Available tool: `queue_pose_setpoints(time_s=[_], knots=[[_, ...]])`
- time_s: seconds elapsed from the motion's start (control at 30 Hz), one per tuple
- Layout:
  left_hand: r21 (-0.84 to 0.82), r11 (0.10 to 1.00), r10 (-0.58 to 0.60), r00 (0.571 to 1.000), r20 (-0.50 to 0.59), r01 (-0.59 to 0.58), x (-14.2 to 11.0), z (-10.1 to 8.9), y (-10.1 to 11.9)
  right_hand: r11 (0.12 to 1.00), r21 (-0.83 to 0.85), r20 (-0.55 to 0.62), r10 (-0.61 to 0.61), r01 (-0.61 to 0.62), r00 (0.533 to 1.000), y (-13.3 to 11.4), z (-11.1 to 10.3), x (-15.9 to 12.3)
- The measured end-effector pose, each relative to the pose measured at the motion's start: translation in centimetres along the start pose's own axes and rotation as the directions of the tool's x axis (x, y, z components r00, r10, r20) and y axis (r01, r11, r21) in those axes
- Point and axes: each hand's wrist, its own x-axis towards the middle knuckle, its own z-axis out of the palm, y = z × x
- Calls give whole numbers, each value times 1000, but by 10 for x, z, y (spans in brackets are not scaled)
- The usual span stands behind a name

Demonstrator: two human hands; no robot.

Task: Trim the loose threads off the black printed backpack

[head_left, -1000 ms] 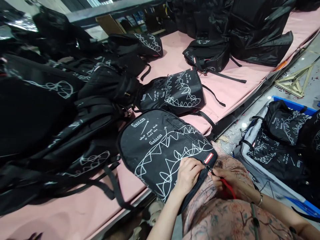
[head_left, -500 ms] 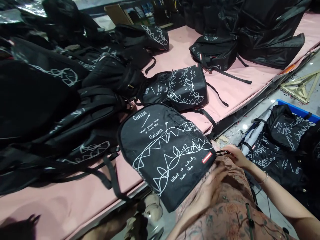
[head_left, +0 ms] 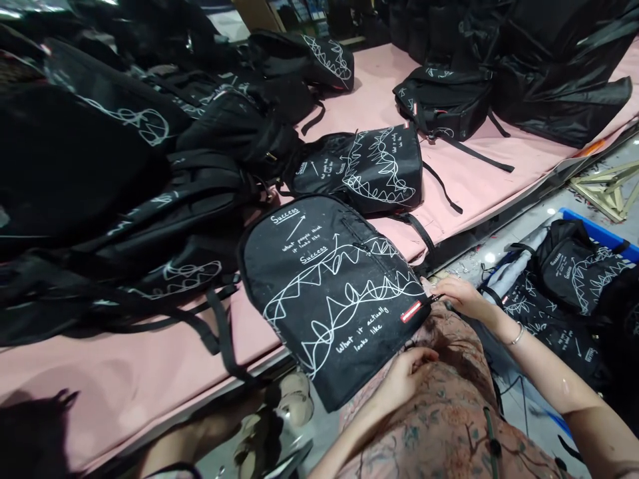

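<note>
A black backpack (head_left: 329, 293) with white scribble print and the word "Success" lies half on the pink table (head_left: 150, 392), its lower end on my lap. My right hand (head_left: 462, 296) is closed in a pinch on a small zipper pull at the backpack's right edge, by a red label. My left hand (head_left: 409, 369) rests curled at the backpack's lower right corner, fingers bent against the fabric; what it grips, if anything, is hidden.
Several more black printed backpacks (head_left: 369, 169) lie across the pink table, heaped at the left (head_left: 100, 199) and at the back (head_left: 449, 100). A blue crate (head_left: 599, 229) with more backpacks stands on the floor at the right. Wooden scraps (head_left: 606, 189) lie beyond it.
My left hand left the backpack's red-label corner and dropped to its lower edge. My right hand rose from my lap to pinch the zipper pull at the bag's side. The view shifted slightly.
</note>
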Motion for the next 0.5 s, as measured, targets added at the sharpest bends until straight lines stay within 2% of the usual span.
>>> queue_pose_setpoints(time_s=[0.2, 0.5], knots=[[0, 1000, 28, 999, 15, -28, 2, -3, -5, 1000, 1, 29, -17, 17, 999, 0, -1, 5], [-18, 1000, 13, 1000, 24, -12, 5, 0, -4, 997, 52, 94, -70, 65, 993, -12, -6, 20]])
